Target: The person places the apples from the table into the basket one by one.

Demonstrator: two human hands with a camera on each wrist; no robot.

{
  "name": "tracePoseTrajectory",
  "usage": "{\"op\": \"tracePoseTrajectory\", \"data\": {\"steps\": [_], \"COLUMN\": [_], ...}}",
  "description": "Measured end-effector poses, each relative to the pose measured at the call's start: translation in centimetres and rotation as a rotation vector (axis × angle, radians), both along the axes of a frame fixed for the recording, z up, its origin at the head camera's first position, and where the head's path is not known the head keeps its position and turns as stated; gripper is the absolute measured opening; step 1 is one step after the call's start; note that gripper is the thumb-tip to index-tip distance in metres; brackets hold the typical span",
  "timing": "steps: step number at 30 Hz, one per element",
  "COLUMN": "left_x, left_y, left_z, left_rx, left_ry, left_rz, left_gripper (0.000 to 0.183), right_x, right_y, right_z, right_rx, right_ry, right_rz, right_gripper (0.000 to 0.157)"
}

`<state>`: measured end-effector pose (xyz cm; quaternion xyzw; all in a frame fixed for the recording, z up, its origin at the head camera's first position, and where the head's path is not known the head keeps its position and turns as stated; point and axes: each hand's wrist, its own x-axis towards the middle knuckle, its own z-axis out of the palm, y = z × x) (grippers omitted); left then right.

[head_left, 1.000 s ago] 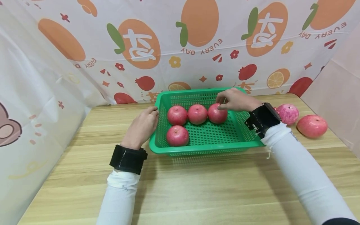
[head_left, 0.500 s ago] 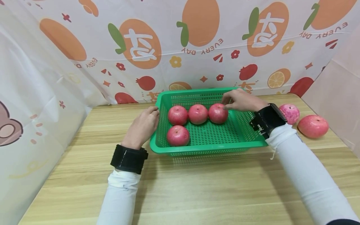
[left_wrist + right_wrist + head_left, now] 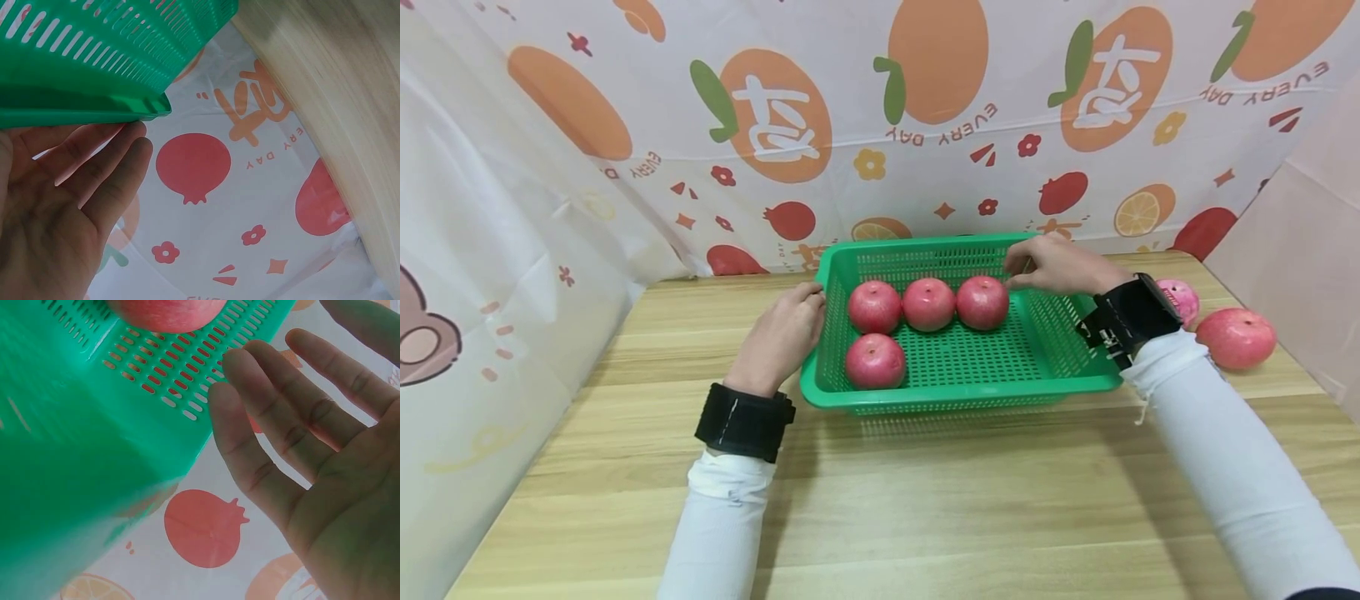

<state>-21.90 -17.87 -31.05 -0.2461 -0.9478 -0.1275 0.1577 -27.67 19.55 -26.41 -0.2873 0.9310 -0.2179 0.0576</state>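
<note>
A green slotted plastic basket (image 3: 958, 396) stands on the table with several red apples in it. Three line its back part, the rightmost apple (image 3: 982, 303) nearest my right hand; another apple (image 3: 875, 362) sits at the front left. My left hand (image 3: 781, 337) holds the basket's left rim, its fingers (image 3: 115, 169) lying against the rim's outer side; the thumb is hidden in the left wrist view. Over the basket's back right part, my right hand (image 3: 1060, 265) has loosely bent, spread fingers (image 3: 275, 419) and nothing in its grasp. A gap separates it from the apple.
Right of the basket, a mottled pink fruit (image 3: 1182, 300), partly behind the right wrist strap, and a larger pinkish-red fruit (image 3: 1236, 337) lie on the wooden table (image 3: 925, 508). A fruit-printed cloth (image 3: 850, 108) hangs close behind the basket.
My right hand has come off the rightmost apple and moved right, its wrist strap now covering part of the mottled fruit. The left hand stays at the rim.
</note>
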Motion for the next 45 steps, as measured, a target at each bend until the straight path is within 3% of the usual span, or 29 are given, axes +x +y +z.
{"op": "tracePoseTrajectory", "data": {"steps": [16,45], "left_x": [0.0,0.0], "left_y": [0.0,0.2], "left_z": [0.1,0.0], "left_rx": [0.009,0.001], "left_ry": [0.004,-0.012], "left_rz": [0.0,0.008], "left_gripper": [0.026,0.027], "right_x": [0.1,0.1], "right_y": [2.4,4.1], "right_z": [0.4,0.3], "right_rx": [0.006,0.026], "right_ry": [0.026,0.077], "right_rz": [0.0,-0.034], "right_gripper": [0.022,0.022]}}
